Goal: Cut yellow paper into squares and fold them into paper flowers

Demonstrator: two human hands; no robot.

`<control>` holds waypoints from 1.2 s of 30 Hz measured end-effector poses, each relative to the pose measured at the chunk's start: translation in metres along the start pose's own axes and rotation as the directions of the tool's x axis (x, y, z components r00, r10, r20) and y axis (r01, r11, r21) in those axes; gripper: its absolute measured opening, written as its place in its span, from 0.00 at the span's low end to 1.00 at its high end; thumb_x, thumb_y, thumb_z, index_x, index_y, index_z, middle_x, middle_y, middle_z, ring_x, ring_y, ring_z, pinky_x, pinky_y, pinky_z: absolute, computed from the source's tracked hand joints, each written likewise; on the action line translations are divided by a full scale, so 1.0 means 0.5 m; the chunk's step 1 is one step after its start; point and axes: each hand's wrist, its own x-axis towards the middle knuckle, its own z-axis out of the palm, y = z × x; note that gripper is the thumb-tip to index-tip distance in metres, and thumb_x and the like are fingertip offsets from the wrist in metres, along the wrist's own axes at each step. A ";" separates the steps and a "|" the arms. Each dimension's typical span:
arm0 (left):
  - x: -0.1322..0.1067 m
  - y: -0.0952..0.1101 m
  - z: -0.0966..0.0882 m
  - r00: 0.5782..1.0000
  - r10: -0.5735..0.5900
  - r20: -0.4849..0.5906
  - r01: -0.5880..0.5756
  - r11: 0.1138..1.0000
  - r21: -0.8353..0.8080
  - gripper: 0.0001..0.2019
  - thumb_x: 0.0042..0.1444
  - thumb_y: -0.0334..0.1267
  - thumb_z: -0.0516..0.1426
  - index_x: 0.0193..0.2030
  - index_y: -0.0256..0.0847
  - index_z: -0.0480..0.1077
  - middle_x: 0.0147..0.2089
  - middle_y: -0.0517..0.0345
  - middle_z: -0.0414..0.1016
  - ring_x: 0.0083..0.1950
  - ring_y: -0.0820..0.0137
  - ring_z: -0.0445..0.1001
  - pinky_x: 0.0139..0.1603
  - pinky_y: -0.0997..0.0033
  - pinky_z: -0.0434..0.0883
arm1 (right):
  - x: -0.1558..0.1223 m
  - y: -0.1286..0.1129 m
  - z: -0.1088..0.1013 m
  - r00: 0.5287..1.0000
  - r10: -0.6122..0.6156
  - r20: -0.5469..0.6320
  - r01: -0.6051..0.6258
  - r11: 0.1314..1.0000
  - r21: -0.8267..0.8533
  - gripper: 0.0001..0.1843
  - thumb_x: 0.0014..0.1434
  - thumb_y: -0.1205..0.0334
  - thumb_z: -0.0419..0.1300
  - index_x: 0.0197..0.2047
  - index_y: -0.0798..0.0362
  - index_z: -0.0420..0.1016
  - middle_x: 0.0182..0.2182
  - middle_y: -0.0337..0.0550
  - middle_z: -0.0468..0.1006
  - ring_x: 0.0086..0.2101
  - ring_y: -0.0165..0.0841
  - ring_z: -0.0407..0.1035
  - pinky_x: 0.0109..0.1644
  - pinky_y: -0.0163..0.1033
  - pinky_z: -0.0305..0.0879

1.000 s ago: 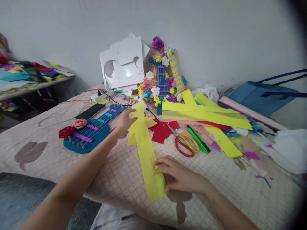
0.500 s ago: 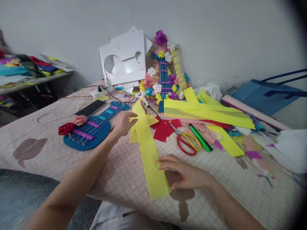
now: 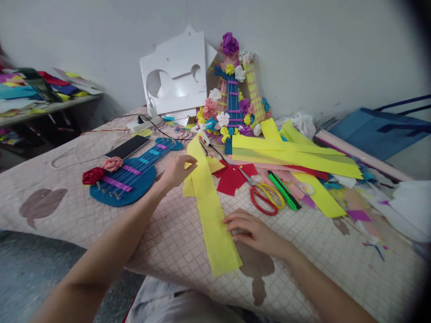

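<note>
A long yellow crepe paper strip point(image 3: 215, 224) lies lengthwise on the table in front of me, over other yellow paper pieces point(image 3: 189, 187). My left hand point(image 3: 178, 172) is at the strip's far left edge, thumb and forefinger pinched together on the yellow paper. My right hand point(image 3: 254, 231) rests at the near right edge, its fingers loosely bent and apart, fingertips touching the strip. Left of my left hand lies a blue toy guitar point(image 3: 138, 172) with purple bars, strings and a red and a pink paper rose. Red-and-yellow-handled scissors point(image 3: 266, 197) lie beyond my right hand.
A green cutter knife point(image 3: 284, 190), red paper scraps point(image 3: 232, 177) and stacked yellow strips point(image 3: 296, 154) lie to the right. A phone point(image 3: 127, 146), a power strip point(image 3: 139, 125) and a glue gun point(image 3: 204, 139) with its cord are farther back. Flower-covered guitars point(image 3: 232, 98) lean by the wall.
The view has shifted slightly. My right hand's thumb has drawn in toward the fingers at the strip's edge. My left hand stays at the far part of the strip.
</note>
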 end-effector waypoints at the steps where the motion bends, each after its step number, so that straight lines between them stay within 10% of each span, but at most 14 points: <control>1: -0.005 0.009 -0.003 0.999 0.041 0.006 -0.041 0.999 -0.018 0.11 0.54 0.39 0.54 0.40 0.39 0.74 0.42 0.53 0.78 0.41 0.66 0.75 0.46 0.65 0.70 | -0.002 0.003 -0.004 1.000 0.008 -0.013 -0.008 1.000 -0.002 0.10 0.62 0.65 0.55 0.46 0.50 0.71 0.50 0.47 0.71 0.50 0.34 0.64 0.54 0.43 0.62; 6: -0.092 0.077 -0.031 0.931 0.305 0.201 -0.277 0.948 -0.160 0.11 0.57 0.38 0.54 0.45 0.41 0.72 0.45 0.53 0.77 0.45 0.67 0.74 0.49 0.67 0.70 | -0.004 0.017 -0.008 0.998 -0.049 -0.038 0.040 0.978 -0.204 0.16 0.63 0.67 0.53 0.53 0.48 0.69 0.51 0.47 0.73 0.52 0.36 0.65 0.55 0.46 0.62; 10: -0.201 0.122 -0.047 0.687 0.562 0.461 -0.516 0.824 -0.235 0.15 0.59 0.29 0.51 0.52 0.42 0.68 0.53 0.52 0.73 0.54 0.67 0.70 0.57 0.65 0.66 | 0.005 0.017 0.004 0.990 -0.141 -0.031 0.120 0.922 -0.367 0.16 0.64 0.68 0.50 0.52 0.50 0.71 0.48 0.47 0.75 0.51 0.37 0.66 0.54 0.47 0.63; 15: -0.266 0.152 -0.022 0.561 0.710 0.426 -0.734 0.664 -0.139 0.13 0.63 0.28 0.47 0.50 0.38 0.67 0.54 0.47 0.72 0.55 0.67 0.69 0.58 0.63 0.64 | 0.016 0.020 0.016 0.984 -0.125 -0.125 0.084 0.953 -0.291 0.13 0.63 0.65 0.52 0.50 0.49 0.72 0.45 0.47 0.77 0.48 0.38 0.67 0.52 0.49 0.64; 20: -0.267 0.160 0.018 0.619 0.714 0.327 -0.715 0.685 -0.141 0.09 0.62 0.28 0.49 0.42 0.38 0.69 0.44 0.48 0.76 0.47 0.68 0.74 0.52 0.65 0.68 | 0.012 0.024 0.014 0.967 0.049 -0.251 -0.051 0.999 0.000 0.13 0.63 0.61 0.52 0.50 0.49 0.71 0.47 0.49 0.75 0.49 0.36 0.67 0.53 0.47 0.63; 23: -0.275 0.166 0.031 0.800 0.562 0.212 -0.513 0.823 -0.245 0.09 0.60 0.28 0.50 0.42 0.38 0.70 0.42 0.51 0.77 0.44 0.68 0.74 0.48 0.66 0.70 | 0.005 0.019 0.006 0.968 0.093 -0.232 -0.055 0.985 0.166 0.20 0.61 0.50 0.54 0.53 0.49 0.69 0.51 0.51 0.71 0.52 0.39 0.64 0.56 0.48 0.60; 26: -0.287 0.176 0.039 0.973 0.172 0.156 -0.092 0.903 -0.419 0.07 0.58 0.30 0.52 0.40 0.40 0.70 0.38 0.55 0.77 0.38 0.71 0.74 0.40 0.71 0.71 | -0.001 0.017 0.001 0.978 0.117 -0.174 -0.041 0.922 0.386 0.37 0.51 0.34 0.55 0.57 0.49 0.66 0.55 0.53 0.67 0.55 0.44 0.60 0.57 0.50 0.57; 30: -0.287 0.187 0.047 0.937 -0.225 0.267 0.347 0.682 -0.643 0.07 0.55 0.40 0.56 0.32 0.37 0.68 0.30 0.57 0.72 0.29 0.73 0.70 0.29 0.75 0.69 | -0.003 0.020 0.010 0.987 0.148 -0.062 -0.071 0.751 0.656 0.48 0.40 0.29 0.58 0.58 0.50 0.63 0.51 0.54 0.70 0.52 0.46 0.64 0.55 0.51 0.59; 36: -0.261 0.171 0.051 0.877 -0.312 0.365 0.479 0.507 -0.716 0.12 0.51 0.43 0.58 0.29 0.37 0.63 0.25 0.62 0.64 0.25 0.76 0.66 0.24 0.77 0.67 | 0.012 -0.001 0.041 0.928 0.349 -0.134 -0.206 0.776 0.596 0.38 0.54 0.51 0.63 0.63 0.47 0.50 0.36 0.43 0.74 0.38 0.34 0.70 0.46 0.43 0.65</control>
